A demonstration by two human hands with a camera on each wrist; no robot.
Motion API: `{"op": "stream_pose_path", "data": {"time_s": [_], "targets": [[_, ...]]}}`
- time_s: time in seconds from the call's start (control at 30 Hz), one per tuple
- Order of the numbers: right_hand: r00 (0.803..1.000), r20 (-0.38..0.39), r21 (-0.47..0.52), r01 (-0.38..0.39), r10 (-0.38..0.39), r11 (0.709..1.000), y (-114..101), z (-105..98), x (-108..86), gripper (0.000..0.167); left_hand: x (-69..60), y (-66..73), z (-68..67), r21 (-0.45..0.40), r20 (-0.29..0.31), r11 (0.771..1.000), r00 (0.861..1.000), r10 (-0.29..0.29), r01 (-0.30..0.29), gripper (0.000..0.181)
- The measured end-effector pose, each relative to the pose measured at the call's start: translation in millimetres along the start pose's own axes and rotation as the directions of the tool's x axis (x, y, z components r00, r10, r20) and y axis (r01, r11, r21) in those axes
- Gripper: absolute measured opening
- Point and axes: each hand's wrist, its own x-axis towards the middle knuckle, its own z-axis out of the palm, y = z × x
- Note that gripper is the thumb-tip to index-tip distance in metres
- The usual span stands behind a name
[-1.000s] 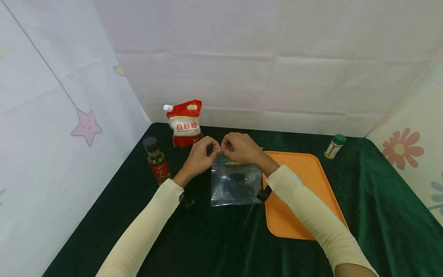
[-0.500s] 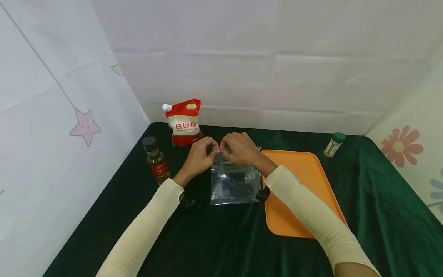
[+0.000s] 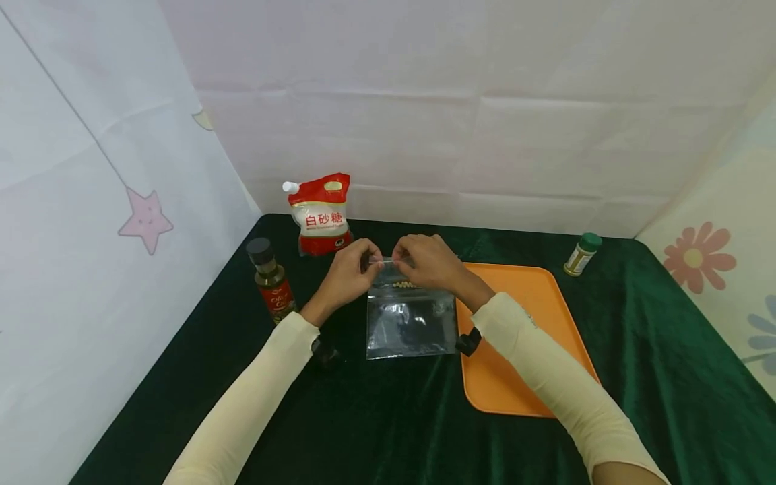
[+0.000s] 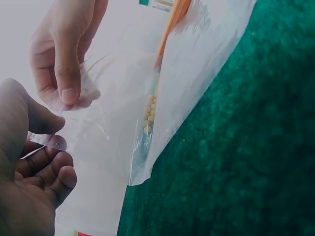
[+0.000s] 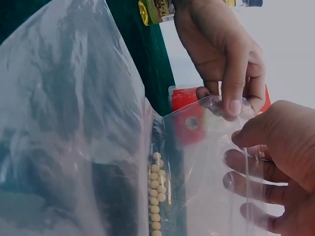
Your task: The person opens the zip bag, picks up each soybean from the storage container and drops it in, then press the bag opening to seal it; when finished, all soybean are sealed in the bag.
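A clear plastic zip bag (image 3: 412, 327) lies in the middle of the head view, its top edge lifted off the cloth. Small round beige beads or beans (image 5: 156, 191) sit in a row in a fold of the film. My left hand (image 3: 350, 275) pinches the left part of the top edge between thumb and fingers. Along the same edge, a short gap away, my right hand (image 3: 432, 266) pinches the film with its thumb in front and its fingers behind. In the left wrist view the beads (image 4: 149, 114) show beyond both hands.
A red and white sugar pouch (image 3: 321, 215) stands behind my left hand. Left of that wrist is a dark-capped bottle (image 3: 275, 286). An orange tray (image 3: 515, 384) lies beneath my right forearm. Farther right sits a green-lidded jar (image 3: 583, 254) on the green cloth (image 3: 364, 431).
My right hand has slid slightly right along the bag's edge, widening the gap between the hands. My left hand has hardly moved. The beads show more clearly than half a second ago.
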Motion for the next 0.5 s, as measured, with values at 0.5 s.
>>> {"op": "stream_pose_path", "data": {"time_s": [0.5], "targets": [[0.999,-0.035,0.03,0.024,-0.023,0.999,-3.0,3.7,0.5,0.014,-0.1,-3.8,2.4,0.023,0.079,1.0,0.997,-0.017,0.015,0.012]]}}
